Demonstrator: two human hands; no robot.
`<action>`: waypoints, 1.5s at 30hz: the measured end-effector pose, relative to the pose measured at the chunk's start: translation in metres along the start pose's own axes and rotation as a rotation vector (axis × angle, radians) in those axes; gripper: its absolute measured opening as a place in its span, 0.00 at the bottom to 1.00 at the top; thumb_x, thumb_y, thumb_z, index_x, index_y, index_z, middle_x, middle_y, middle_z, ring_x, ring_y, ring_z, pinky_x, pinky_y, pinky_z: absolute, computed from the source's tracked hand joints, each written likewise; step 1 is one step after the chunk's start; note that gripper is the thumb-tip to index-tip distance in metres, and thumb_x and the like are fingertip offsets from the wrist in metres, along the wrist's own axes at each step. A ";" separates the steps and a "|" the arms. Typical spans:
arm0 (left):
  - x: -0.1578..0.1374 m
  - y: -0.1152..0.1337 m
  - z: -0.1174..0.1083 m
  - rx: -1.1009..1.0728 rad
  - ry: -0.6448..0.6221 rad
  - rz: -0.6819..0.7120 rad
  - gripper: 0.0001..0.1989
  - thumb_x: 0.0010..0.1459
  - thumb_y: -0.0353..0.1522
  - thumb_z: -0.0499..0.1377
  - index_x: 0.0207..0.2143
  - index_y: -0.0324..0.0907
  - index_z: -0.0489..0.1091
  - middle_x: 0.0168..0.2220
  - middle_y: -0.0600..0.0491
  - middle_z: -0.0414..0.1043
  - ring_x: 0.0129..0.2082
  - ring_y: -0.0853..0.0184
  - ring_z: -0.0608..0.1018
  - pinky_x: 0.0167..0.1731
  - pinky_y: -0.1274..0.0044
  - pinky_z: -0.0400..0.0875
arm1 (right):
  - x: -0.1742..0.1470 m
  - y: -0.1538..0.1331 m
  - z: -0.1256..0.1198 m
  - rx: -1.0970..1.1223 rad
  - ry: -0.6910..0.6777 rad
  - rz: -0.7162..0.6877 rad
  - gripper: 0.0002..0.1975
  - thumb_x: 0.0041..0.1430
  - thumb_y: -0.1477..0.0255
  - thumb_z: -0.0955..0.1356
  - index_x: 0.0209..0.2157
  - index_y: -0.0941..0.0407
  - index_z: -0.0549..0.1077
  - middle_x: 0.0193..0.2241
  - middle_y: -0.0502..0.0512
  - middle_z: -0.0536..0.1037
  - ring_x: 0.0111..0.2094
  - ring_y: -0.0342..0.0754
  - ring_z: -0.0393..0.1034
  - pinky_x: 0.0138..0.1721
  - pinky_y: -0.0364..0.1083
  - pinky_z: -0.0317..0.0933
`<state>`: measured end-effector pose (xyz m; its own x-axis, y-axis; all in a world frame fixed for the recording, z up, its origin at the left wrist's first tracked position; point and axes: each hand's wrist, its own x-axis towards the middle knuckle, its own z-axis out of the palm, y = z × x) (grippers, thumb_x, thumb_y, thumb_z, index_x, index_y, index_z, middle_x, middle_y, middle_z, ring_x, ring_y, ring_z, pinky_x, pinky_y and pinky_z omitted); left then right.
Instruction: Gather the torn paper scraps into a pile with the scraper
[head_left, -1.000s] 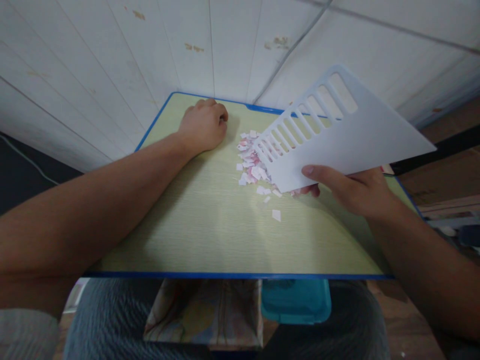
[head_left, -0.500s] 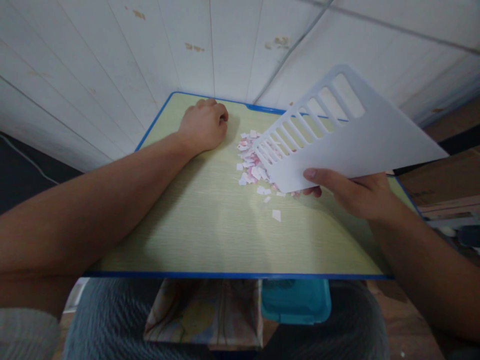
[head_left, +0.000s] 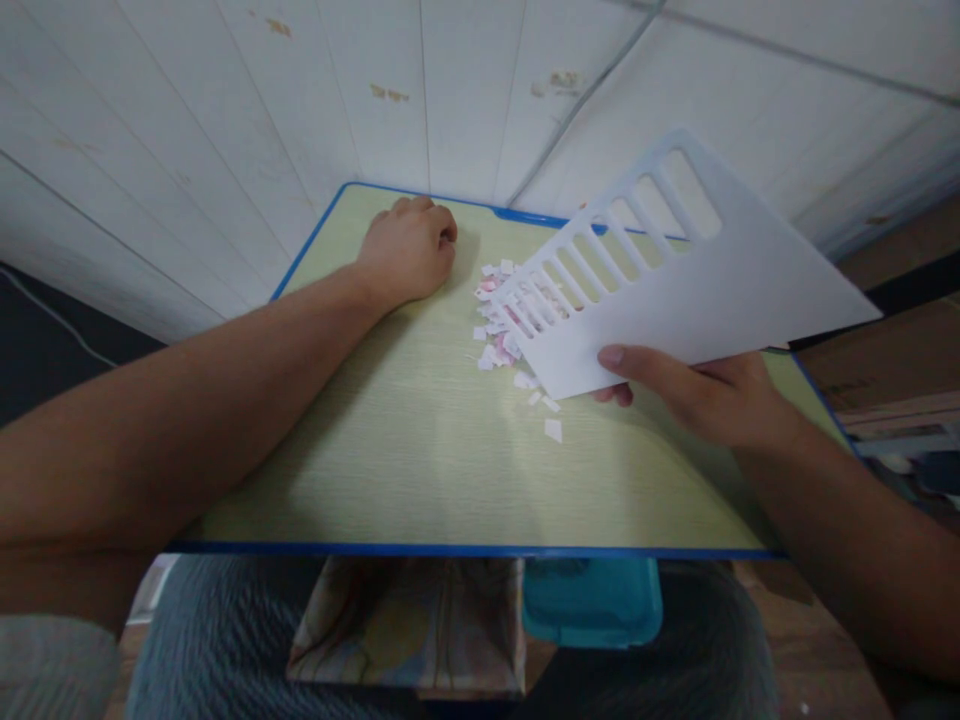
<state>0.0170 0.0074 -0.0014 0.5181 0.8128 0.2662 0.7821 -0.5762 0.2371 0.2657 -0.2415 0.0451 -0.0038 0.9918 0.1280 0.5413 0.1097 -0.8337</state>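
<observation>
My right hand [head_left: 675,385] grips a flat white plastic board [head_left: 697,300] by its lower edge, thumb on top and fingertips showing underneath. A row of slots that grow longer toward the far end runs along one side of the board. Its lower left end slants down over a heap of small torn paper scraps [head_left: 495,345], white and pink, and hides part of them. One loose scrap [head_left: 553,430] lies nearer to me. Left of the heap, my left hand [head_left: 409,250] rests on the table in a loose fist, apart from the scraps; whether anything is inside it is hidden.
The pale green tabletop [head_left: 420,440] has a blue rim and stands against a white panelled wall [head_left: 465,90] with a cable. Below its front edge are a turquoise bin [head_left: 592,605] and a patterned fabric box [head_left: 409,630]. Cardboard boxes [head_left: 892,370] stand at the right.
The white board has shifted slightly left and toward me in my right hand, covering more of the heap's near side. My left hand has stayed in place.
</observation>
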 end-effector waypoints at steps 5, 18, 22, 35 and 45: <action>-0.001 0.002 -0.002 -0.016 -0.013 -0.011 0.20 0.75 0.31 0.55 0.61 0.47 0.82 0.68 0.46 0.78 0.67 0.48 0.75 0.71 0.53 0.68 | -0.001 0.002 0.003 0.035 -0.070 -0.029 0.20 0.68 0.55 0.80 0.24 0.47 0.82 0.22 0.54 0.82 0.24 0.56 0.78 0.26 0.54 0.74; 0.002 -0.005 0.004 0.007 0.001 0.019 0.21 0.75 0.33 0.54 0.62 0.45 0.81 0.66 0.43 0.78 0.66 0.46 0.75 0.70 0.53 0.68 | 0.001 0.002 0.004 -0.008 -0.027 -0.031 0.25 0.68 0.51 0.80 0.21 0.48 0.79 0.21 0.54 0.82 0.25 0.55 0.80 0.29 0.53 0.77; 0.006 -0.013 0.011 -0.005 0.011 0.039 0.22 0.75 0.36 0.53 0.64 0.46 0.80 0.66 0.44 0.78 0.67 0.47 0.74 0.70 0.55 0.67 | 0.001 0.006 0.006 -0.015 0.014 -0.064 0.24 0.71 0.53 0.79 0.22 0.48 0.80 0.22 0.53 0.83 0.25 0.53 0.79 0.29 0.52 0.75; 0.011 -0.025 0.018 -0.059 0.032 0.110 0.27 0.73 0.38 0.53 0.69 0.47 0.77 0.65 0.46 0.78 0.69 0.43 0.72 0.72 0.50 0.65 | 0.001 0.006 0.002 -0.019 0.005 0.028 0.25 0.69 0.51 0.80 0.22 0.48 0.79 0.22 0.54 0.81 0.24 0.54 0.77 0.29 0.54 0.74; -0.002 -0.002 -0.002 -0.080 0.009 0.020 0.24 0.72 0.41 0.54 0.64 0.55 0.81 0.61 0.50 0.81 0.66 0.47 0.74 0.70 0.53 0.68 | 0.004 0.005 0.014 -0.043 -0.051 -0.028 0.29 0.73 0.45 0.76 0.22 0.46 0.77 0.28 0.54 0.86 0.32 0.56 0.83 0.38 0.54 0.80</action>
<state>0.0143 0.0070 -0.0007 0.5299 0.8007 0.2794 0.7414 -0.5973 0.3059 0.2566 -0.2359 0.0337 -0.0616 0.9906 0.1225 0.5762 0.1355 -0.8060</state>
